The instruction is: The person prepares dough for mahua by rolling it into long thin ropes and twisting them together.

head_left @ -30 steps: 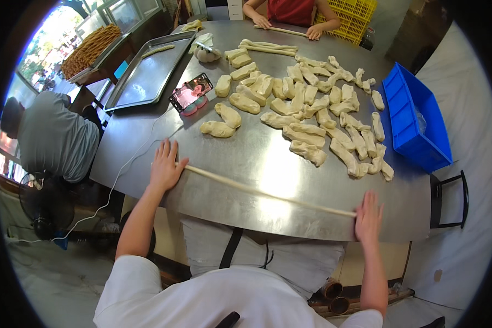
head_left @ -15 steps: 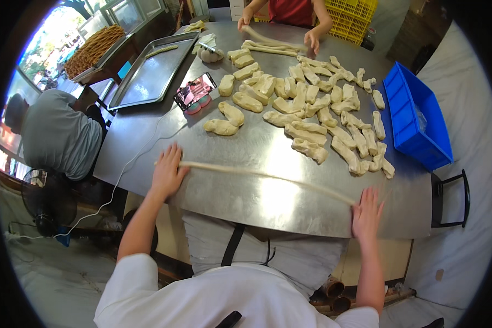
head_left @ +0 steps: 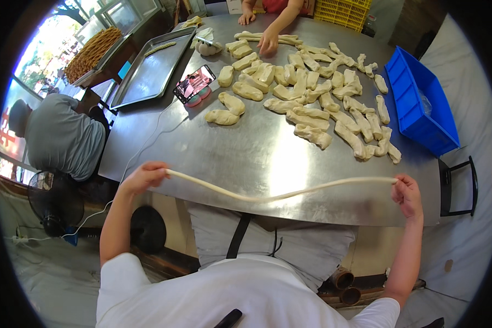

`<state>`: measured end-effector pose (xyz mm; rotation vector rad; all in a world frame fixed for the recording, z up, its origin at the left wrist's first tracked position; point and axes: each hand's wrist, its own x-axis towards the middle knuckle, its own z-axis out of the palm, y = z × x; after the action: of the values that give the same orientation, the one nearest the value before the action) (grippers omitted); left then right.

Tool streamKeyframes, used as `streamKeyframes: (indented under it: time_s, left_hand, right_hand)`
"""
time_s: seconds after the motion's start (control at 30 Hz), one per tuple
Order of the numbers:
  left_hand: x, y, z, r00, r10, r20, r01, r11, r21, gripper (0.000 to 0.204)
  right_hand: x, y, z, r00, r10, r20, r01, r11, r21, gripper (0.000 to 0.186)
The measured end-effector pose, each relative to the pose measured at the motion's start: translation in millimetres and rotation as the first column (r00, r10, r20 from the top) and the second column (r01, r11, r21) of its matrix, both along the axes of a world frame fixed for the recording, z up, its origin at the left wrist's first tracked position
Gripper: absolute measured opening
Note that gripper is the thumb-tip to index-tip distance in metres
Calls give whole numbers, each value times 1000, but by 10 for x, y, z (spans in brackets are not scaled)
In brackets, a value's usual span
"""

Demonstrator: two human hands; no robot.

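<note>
My left hand (head_left: 151,176) is closed on the left end of a long, thin dough rope (head_left: 255,197), and my right hand (head_left: 405,190) pinches its right end. The rope sags in a wave between them over the near edge of the steel table (head_left: 210,158). Beyond it lie several short, floured dough pieces (head_left: 310,136), some in a loose pile. Farther back are a few longer dough strips (head_left: 279,38). A phone (head_left: 194,85) showing a picture rests on a pink stand, with a white cable running from it.
At back left are a metal tray (head_left: 147,76) and a heap of braided brown snacks (head_left: 93,54). A blue crate (head_left: 421,104) sits right. A person in red (head_left: 273,8) reaches across the far side; another (head_left: 60,134) sits left by a fan (head_left: 54,202). Yellow crates (head_left: 339,13) stand behind.
My hands went from lying flat on the rope to gripping its ends, moving outward and lifting it. The co-worker across the table let go of a strip and now reaches toward the dough.
</note>
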<state>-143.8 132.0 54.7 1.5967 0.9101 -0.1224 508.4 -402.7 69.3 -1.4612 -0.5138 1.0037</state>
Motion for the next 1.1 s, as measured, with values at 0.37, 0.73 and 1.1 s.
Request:
streamKeyframes:
  time_s: [0.37, 0.73, 1.1]
  left_hand:
    - [1011, 22, 755, 981, -84, 173, -11, 874, 486, 60]
    - [1839, -1436, -757, 947, -320, 43, 25, 204, 979, 27]
    - [1467, -1153, -532, 669, 528, 523, -471, 846, -250, 30]
  right_hand:
    - [-1388, 1061, -218, -24, 485, 874, -250, 844, -475, 41]
    - [-1388, 1588, -760, 69, 339, 938, -57, 940, -336, 30]
    - [-1407, 1230, -655, 537, 246, 807, 240, 873, -425, 14]
